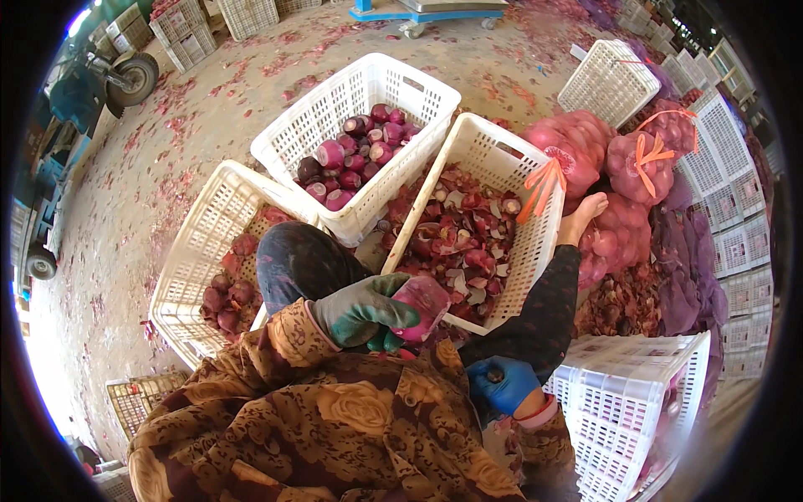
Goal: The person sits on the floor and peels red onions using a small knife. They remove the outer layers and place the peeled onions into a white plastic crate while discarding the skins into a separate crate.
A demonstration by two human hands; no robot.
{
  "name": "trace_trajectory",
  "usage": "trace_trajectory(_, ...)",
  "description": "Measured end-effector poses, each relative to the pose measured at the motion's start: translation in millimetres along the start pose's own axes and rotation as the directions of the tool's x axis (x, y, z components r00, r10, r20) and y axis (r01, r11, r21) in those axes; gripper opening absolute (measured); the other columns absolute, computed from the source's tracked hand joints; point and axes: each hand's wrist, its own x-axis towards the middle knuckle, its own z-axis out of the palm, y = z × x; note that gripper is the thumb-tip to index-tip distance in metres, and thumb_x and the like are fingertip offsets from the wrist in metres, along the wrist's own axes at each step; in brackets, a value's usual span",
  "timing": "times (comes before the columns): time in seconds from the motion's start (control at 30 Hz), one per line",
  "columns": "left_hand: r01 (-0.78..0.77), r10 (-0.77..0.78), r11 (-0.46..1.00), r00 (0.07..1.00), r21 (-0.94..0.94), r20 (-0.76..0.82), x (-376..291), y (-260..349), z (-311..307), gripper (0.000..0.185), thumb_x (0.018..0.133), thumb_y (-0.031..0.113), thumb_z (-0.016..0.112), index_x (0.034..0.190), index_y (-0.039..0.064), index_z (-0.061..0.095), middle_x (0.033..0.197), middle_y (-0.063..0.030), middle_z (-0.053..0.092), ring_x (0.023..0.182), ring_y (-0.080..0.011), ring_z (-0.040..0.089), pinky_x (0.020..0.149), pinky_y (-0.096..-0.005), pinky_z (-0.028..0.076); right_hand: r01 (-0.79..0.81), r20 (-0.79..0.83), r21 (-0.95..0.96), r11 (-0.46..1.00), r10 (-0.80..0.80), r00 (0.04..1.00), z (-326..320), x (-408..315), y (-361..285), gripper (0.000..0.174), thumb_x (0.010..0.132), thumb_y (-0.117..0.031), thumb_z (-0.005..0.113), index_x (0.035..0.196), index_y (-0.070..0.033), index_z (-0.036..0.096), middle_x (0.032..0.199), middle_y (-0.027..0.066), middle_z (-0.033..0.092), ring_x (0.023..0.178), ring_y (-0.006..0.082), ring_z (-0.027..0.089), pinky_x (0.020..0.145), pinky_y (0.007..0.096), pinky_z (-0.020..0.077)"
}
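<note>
My left hand [361, 314], in a grey and green coated work glove, grips a large red onion [428, 302] above my lap. My right hand [509, 386], in a blue glove, is a fist beside my right thigh. A small dark round handle end [495, 374] shows in that fist; the rest is hidden. Just beyond the onion, a white plastic crate [419, 219] holds onion skins and trimmed ends. Behind it, another white crate [282, 147] contains peeled red onions [354, 150]. A third crate [191, 263], beyond my left knee, has a few unpeeled onions [229, 298].
My bare right foot [583, 216] rests against mesh sacks of onions [608, 241] with orange ties. A tilted white crate [611, 401] stands at my right. Stacked crates [743, 251] line the far right. A blue wheeled platform [426, 14] and a vehicle wheel [135, 78] are farther off.
</note>
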Motion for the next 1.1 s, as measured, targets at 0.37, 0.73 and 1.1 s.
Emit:
trace_trajectory(0.37,-0.109,0.183,0.892,0.975,0.439,-0.13,0,-1,21,0.079,0.069,-0.004,0.078,0.138,0.002,0.041,0.103,-0.0083,0.063,0.067,-0.0135,0.062,0.053,-0.0248,0.051,0.128,-0.097,-0.157,0.979,-0.145,0.985,-4,7,-34,0.021,0.081,-0.018,0.068,0.101,-0.012,0.07,0.087,0.014,0.066,0.078,0.0371,0.064,0.068,0.041,0.0511)
trace_trajectory(0.73,-0.097,0.227,0.906,0.932,0.412,-0.281,2,-9,21,0.053,0.076,0.013,0.08,0.122,0.002,0.056,0.095,-0.0036,0.066,0.072,-0.0095,0.061,0.064,-0.0246,0.053,-0.024,-0.464,-0.306,0.952,-0.127,0.877,38,17,-35,0.019,0.081,-0.014,0.066,0.101,-0.013,0.07,0.09,0.0142,0.067,0.083,0.0373,0.065,0.073,0.0425,0.0519)
trace_trajectory(1.1,-0.175,0.297,0.818,0.944,0.548,-0.141,5,-11,-4,0.054,0.073,-0.005,0.077,0.123,0.001,0.054,0.095,-0.0019,0.065,0.074,-0.009,0.061,0.062,-0.0234,0.051,-0.186,-0.251,-0.164,0.969,0.142,0.957,25,25,-47,0.02,0.082,-0.017,0.064,0.101,-0.013,0.07,0.091,0.0148,0.068,0.085,0.0371,0.065,0.074,0.0421,0.0519)
